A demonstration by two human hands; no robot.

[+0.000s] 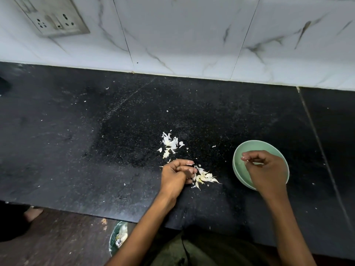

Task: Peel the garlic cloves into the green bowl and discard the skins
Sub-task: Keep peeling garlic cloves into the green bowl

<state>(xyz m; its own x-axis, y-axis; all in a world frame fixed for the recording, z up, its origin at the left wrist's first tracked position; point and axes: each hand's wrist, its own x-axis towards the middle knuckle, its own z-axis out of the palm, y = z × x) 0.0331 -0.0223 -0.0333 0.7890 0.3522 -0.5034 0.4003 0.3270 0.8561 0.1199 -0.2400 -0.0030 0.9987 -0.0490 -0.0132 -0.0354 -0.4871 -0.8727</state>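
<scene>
Head view: right hand [266, 169] pinches something tiny over pale green bowl [238, 158]; left hand [177, 174] curled.

The right hand [266, 169] hangs over the green bowl [236, 166] and covers most of its inside, so what lies in it cannot be told; its fingertips are blurred, and whether they pinch anything is unclear. The left hand [177, 174] hides its own curled fingertips and the near edge of the skin pile [204, 177]. Under the tabletop [96, 150] edge, a bin [118, 237] shows only in part. A switchboard [53, 18] is cut off by the top edge.
</scene>
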